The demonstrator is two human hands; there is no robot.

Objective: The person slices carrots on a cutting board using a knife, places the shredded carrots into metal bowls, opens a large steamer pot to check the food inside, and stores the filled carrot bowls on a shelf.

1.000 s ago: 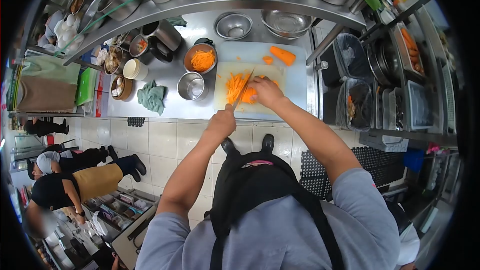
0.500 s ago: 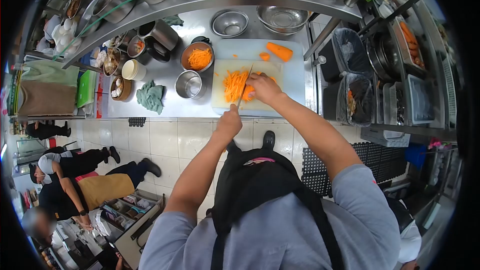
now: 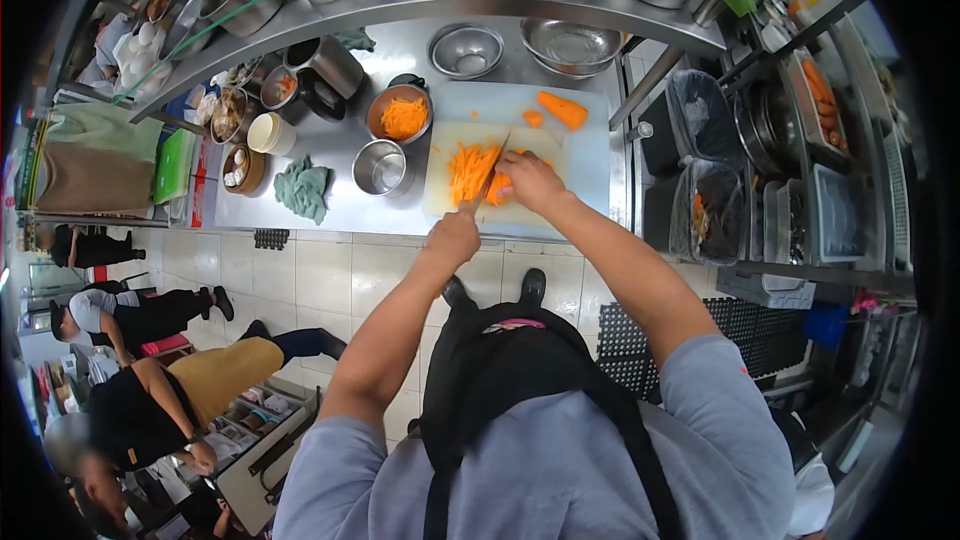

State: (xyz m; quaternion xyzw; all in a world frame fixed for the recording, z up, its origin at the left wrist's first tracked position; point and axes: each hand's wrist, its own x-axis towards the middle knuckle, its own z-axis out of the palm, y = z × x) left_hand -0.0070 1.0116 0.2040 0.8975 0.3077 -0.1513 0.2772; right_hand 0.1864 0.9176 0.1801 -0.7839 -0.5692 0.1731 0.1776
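On the cream cutting board point(image 3: 552, 143), the left hand point(image 3: 453, 238) grips the knife point(image 3: 487, 180); the right hand point(image 3: 533, 183) pins cut carrot point(image 3: 502, 189) beside the blade (fingertips very near), so slipping pieces or a drifting edge could nick them.

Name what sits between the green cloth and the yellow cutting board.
In the head view, a small steel bowl stands between the green cloth and the yellow cutting board.

Commercial kitchen: stainless steel counter point(image 3: 335, 180), metal bowls, cutting board point(image 3: 590, 155) with shredded carrot point(image 3: 470, 172), aproned people, tiled floor point(image 3: 325, 275), rubber mats point(image 3: 770, 335).
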